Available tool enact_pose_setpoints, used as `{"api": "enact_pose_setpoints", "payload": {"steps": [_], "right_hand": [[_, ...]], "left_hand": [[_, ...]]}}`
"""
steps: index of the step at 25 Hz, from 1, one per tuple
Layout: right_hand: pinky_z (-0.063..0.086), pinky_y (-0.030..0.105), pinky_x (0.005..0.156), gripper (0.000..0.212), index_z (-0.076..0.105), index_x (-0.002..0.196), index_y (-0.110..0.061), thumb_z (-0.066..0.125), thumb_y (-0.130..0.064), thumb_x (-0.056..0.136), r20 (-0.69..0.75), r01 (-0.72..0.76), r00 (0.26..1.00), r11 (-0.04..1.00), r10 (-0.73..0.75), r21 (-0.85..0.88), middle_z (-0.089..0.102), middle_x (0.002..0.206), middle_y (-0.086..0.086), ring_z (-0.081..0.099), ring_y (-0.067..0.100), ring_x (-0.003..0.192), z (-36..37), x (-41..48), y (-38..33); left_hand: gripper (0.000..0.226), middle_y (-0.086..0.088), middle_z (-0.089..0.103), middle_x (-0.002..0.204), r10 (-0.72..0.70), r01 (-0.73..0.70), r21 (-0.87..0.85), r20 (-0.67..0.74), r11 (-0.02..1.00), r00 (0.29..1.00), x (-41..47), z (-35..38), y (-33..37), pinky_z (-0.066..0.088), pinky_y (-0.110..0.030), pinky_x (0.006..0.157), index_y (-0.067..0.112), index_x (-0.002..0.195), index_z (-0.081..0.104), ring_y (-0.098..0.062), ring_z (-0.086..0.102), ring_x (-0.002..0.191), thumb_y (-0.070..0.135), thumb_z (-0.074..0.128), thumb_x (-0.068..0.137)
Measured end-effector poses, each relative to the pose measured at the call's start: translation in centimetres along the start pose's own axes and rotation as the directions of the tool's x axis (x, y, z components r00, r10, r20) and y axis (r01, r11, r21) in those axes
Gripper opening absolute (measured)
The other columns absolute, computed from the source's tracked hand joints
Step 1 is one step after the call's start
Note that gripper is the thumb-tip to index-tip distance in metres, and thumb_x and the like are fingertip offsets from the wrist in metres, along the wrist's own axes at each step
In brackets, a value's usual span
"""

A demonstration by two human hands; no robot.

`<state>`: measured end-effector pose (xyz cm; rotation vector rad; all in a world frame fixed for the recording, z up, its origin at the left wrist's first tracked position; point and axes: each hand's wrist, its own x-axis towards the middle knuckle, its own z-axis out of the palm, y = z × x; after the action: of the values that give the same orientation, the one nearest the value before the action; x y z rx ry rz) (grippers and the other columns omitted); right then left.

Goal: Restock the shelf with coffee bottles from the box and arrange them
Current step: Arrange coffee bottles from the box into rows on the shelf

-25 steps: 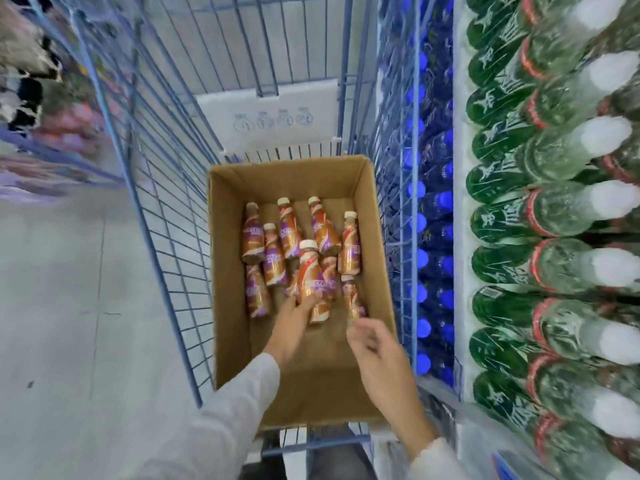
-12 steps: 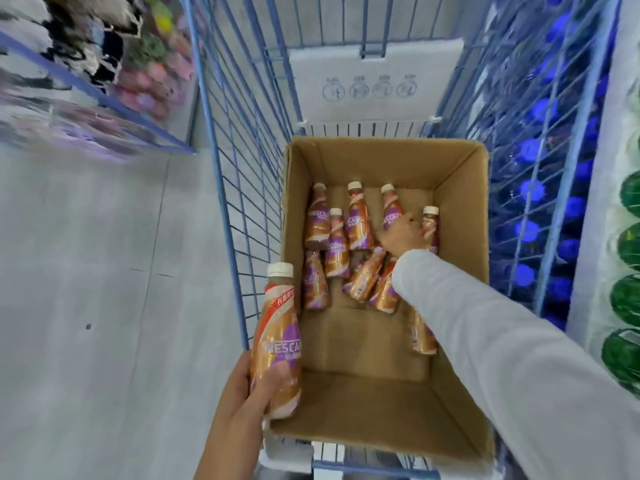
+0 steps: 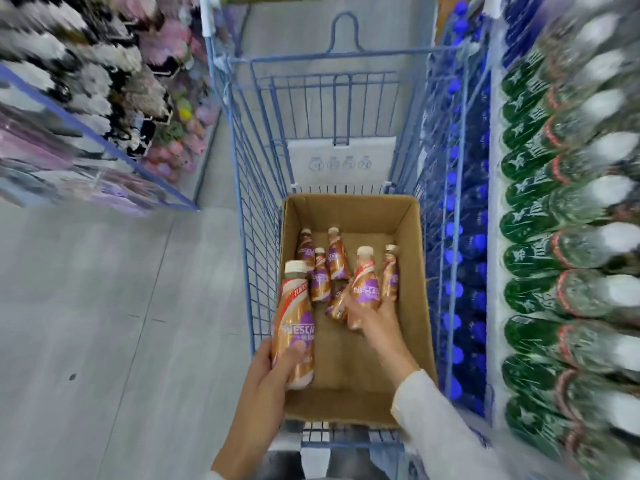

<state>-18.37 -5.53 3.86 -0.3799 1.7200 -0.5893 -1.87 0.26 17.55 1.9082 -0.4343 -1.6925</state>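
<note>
the cardboard box [image 3: 349,213] sits in the blue wire cart [image 3: 341,157], and everything here is placed from it. at the box's near left corner the left hand [image 3: 266,375] holds one coffee bottle [image 3: 294,323] upright, fingers and thumb wrapped round its lower body. over the middle of the box the right hand [image 3: 372,317] has its fingers curled round the base of a second bottle [image 3: 365,285], which tilts with its cap toward the far wall. i cannot tell whether it is clear of the box floor. the loose bottles [image 3: 320,278] are scattered across the far half of the box, caps mostly pointing away.

these look like small, full plastic bottles: light enough for one hand each and stiff under a squeeze. the glossy printed sleeve is probably a little slick. the wide lower body seems the safest place to grip. the cap is narrow and would let a bottle swing. a drop would likely dent or scuff one, not break it.

the box floor is plain brown cardboard with bare space in its near half. left of the box is a smooth grey aisle floor [image 3: 104,323], and beyond that a blurred rack of soft goods [image 3: 86,116]. right of the box, just past the cart's wire side, stand blue-capped bottles [image 3: 464,237], then rows of green-labelled bottles [image 3: 533,237]. the coffee's own shelf space is not in view.
</note>
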Motion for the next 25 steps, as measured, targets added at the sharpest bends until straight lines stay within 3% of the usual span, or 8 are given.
{"api": "enact_pose_setpoints", "payload": {"steps": [5,8,11,15,17,18,21,25], "right_hand": [[0.048,0.047,0.104,0.077,0.042,0.14,-0.028,0.08,-0.048,0.076,-0.086,0.142,0.987,0.984,-0.134,0.104,0.065,0.123,-0.006,0.063,0.018,0.113,-2.8,-11.6,-1.5],[0.053,0.042,0.097,0.059,0.049,0.128,-0.03,0.08,-0.043,0.08,-0.158,0.252,0.962,0.95,-0.224,0.185,0.069,0.112,-0.009,0.068,0.012,0.101,-4.4,-18.2,-1.7],[0.054,0.043,0.094,0.057,0.051,0.123,-0.033,0.081,-0.047,0.076,-0.295,0.332,0.92,0.913,-0.258,0.238,0.072,0.106,-0.01,0.07,0.013,0.096,-5.5,-24.0,-0.4],[0.056,0.043,0.093,0.066,0.051,0.124,-0.032,0.083,-0.049,0.069,-0.43,0.42,0.865,0.842,-0.259,0.337,0.072,0.109,-0.006,0.071,0.015,0.098,-6.9,-31.6,3.0],[0.058,0.035,0.089,0.066,0.052,0.127,-0.028,0.084,-0.045,0.071,-0.517,0.479,0.82,0.79,-0.246,0.384,0.072,0.11,-0.003,0.072,0.01,0.094,-8.1,-35.9,5.5],[0.057,0.024,0.08,0.054,0.054,0.124,-0.025,0.082,-0.037,0.079,-0.558,0.512,0.793,0.766,-0.247,0.388,0.072,0.107,-0.003,0.072,0.004,0.087,-8.8,-38.0,6.8],[0.047,0.007,0.058,0.034,0.055,0.116,-0.022,0.075,-0.021,0.089,-0.681,0.574,0.707,0.718,-0.192,0.394,0.07,0.093,-0.011,0.066,-0.008,0.067,-11.7,-43.8,11.1],[0.046,0.006,0.059,0.034,0.057,0.113,-0.024,0.077,-0.023,0.086,-0.828,0.655,0.554,0.658,-0.084,0.372,0.071,0.099,-0.006,0.066,-0.008,0.069,-15.9,-51.0,17.3]], "left_hand": [[0.032,0.007,0.077,0.088,0.133,-0.14,0.033,0.15,0.99,0.98,-3.8,0.8,1.0,0.057,-0.023,0.058,0.024,0.115,0.062,-0.009,0.075,0.077,0.04,0.068,0.087],[0.046,0.003,0.076,0.101,0.229,-0.256,0.06,0.288,0.965,0.93,-5.6,0.3,1.0,0.058,-0.027,0.068,0.027,0.119,0.061,-0.01,0.075,0.084,0.049,0.071,0.079],[0.07,0.006,0.074,0.112,0.29,-0.348,0.058,0.436,0.936,0.852,-8.0,0.1,0.9,0.058,-0.033,0.079,0.028,0.133,0.057,-0.011,0.074,0.096,0.056,0.077,0.072],[0.061,0.005,0.073,0.119,0.294,-0.451,0.13,0.596,0.883,0.747,-11.3,0.2,-0.3,0.05,-0.054,0.101,0.036,0.125,0.065,-0.024,0.068,0.112,0.064,0.077,0.073],[0.063,0.003,0.071,0.123,0.27,-0.48,0.16,0.658,0.862,0.703,-13.0,1.0,-1.7,0.046,-0.055,0.105,0.037,0.124,0.065,-0.028,0.064,0.119,0.069,0.076,0.071],[0.057,0.004,0.072,0.12,0.267,-0.497,0.158,0.686,0.854,0.676,-14.8,1.6,-2.3,0.047,-0.051,0.103,0.034,0.122,0.067,-0.027,0.065,0.118,0.065,0.075,0.075],[0.028,0.004,0.077,0.103,0.217,-0.578,0.161,0.82,0.8,0.529,-20.7,3.8,-4.6,0.053,-0.042,0.089,0.028,0.111,0.069,-0.021,0.073,0.096,0.043,0.07,0.088],[0.036,0.005,0.073,0.11,0.073,-0.631,0.165,0.94,0.758,0.334,-29.2,7.4,-9.9,0.052,-0.046,0.097,0.027,0.119,0.063,-0.016,0.07,0.101,0.044,0.069,0.087]]}}
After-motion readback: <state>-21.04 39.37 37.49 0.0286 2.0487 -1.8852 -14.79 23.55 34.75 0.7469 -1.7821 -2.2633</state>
